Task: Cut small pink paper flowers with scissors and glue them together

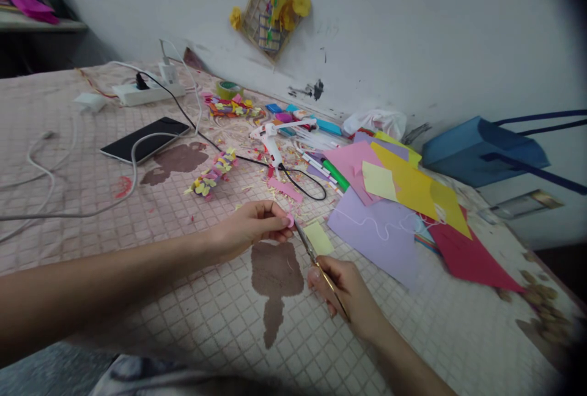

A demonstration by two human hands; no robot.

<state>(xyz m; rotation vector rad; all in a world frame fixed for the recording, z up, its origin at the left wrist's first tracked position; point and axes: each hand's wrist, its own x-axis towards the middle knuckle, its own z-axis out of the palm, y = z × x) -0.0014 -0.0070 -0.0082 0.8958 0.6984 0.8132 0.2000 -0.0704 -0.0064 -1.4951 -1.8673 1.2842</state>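
Observation:
Between thumb and fingers, my left hand (257,225) pinches a small piece of pink paper (290,220). My right hand (346,292) grips scissors (306,243) with gold-coloured handles, and their blade tips reach the edge of the pink piece. Whether the blades are parted I cannot tell. Under the scissors lies a pale yellow paper piece (321,238). Beyond my left hand is a strip of small paper flowers (213,175) in yellow, pink and purple. A white hot glue gun (270,142) stands farther back among paper scraps.
Coloured paper sheets (376,231) overlap on the right, with a green marker (335,175) beside them. A black tablet (145,138), a white power strip (147,93) and loose cables are at the left. A blue bag (481,150) sits by the wall.

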